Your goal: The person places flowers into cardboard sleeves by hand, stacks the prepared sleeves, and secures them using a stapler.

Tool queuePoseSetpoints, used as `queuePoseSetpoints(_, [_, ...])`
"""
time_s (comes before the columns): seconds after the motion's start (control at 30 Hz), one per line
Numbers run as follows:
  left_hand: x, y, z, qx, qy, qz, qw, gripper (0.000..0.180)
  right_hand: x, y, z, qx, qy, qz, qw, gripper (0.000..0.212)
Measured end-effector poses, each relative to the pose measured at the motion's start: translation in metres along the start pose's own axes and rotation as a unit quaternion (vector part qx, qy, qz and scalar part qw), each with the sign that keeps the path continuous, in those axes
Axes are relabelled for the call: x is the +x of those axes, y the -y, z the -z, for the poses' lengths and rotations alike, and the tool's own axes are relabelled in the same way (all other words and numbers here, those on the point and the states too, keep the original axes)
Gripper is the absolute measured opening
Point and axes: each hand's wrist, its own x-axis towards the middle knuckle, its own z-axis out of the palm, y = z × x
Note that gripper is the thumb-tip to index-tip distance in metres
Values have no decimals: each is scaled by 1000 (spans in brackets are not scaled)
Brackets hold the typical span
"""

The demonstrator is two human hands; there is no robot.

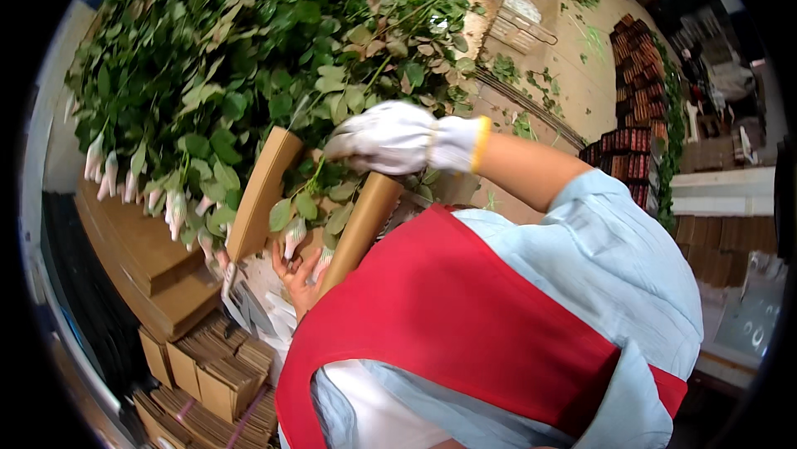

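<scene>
My right hand [386, 137], in a white knitted glove with a yellow cuff edge, is curled and partly blurred. It is closed at the upper end of a leafy rose stem [317, 173]; the fingertips are not clear. That stem runs down to a pale bud in a white net sleeve [294, 238]. Right below the bud my bare left hand [300, 279] has its fingers spread, close to or touching it. A brown cardboard panel [264, 196] rises to the left of the bud, and a rolled cardboard edge [361, 220] to its right, against my red apron.
A large heap of leafy rose stems [274, 42] covers the far side, netted buds [175, 215] hanging at its near left edge. Flattened cardboard [220, 366] is stacked at lower left. A tan crate [521, 21] stands beyond; dark-red bundles [635, 100] line the floor at right.
</scene>
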Motion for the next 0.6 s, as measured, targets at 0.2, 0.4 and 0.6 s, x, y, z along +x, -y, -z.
queuePoseSetpoints(0.2, [4,-7,8,179,18,-103,978,40,23,-10,-39,41,191,-30,980,24])
queuePoseSetpoints(0.4, [1,-10,2,4,28,35,999,42,23,14,34,298,-14,-228,927,30])
queuePoseSetpoints(0.6, [19,-17,11,49,74,-44,995,38,45,-28,38,-88,-160,-104,978,19])
